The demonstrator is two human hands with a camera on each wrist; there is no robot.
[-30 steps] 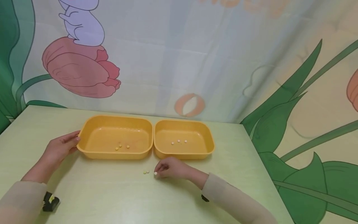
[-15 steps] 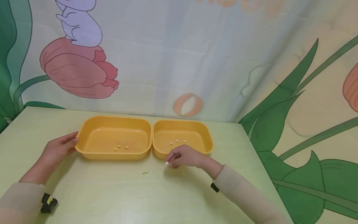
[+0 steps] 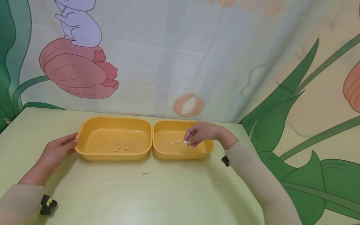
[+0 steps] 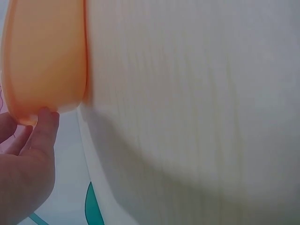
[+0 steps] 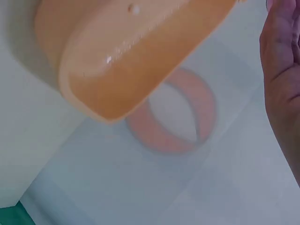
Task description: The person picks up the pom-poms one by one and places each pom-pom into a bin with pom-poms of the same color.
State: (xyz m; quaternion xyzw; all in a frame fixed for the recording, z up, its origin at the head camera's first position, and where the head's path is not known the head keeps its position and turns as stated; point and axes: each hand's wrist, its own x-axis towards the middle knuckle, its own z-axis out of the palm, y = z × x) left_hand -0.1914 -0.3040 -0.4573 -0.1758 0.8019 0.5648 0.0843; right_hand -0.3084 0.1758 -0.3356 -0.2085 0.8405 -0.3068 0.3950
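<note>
A white bead [image 3: 185, 142] is at the fingertips of the right hand [image 3: 201, 132], which pinches it over the small tray [image 3: 180, 156]. That hand's fingers are curled in, thumb towards forefinger, and its wrist crosses the tray's right end. Two more white beads [image 3: 172, 144] lie on the tray floor, just left of the right fingertips; the right wrist view, where the fingers are mostly cut off, shows a bead in the tray too.

The left hand [image 3: 57, 150] is well apart from the right. Its fingers are fairly straight and rest against the outer end of the large tray [image 3: 112, 157], as the left wrist view also shows. This tray lies between the hands, touching or nearly touching the small one, and has three yellow beads [image 3: 119, 147] on its floor.

Nearer the person, between the hands, a yellow-green bead [image 3: 144, 173] and a pale bead [image 3: 147, 172] sit side by side on the worktop [image 3: 112, 193]. A black device [image 3: 48, 205] shows beneath the left sleeve [image 3: 22, 200]. Beyond both hands hangs a backdrop [image 3: 168, 47] with a rabbit [image 3: 80, 28] and flowers.
</note>
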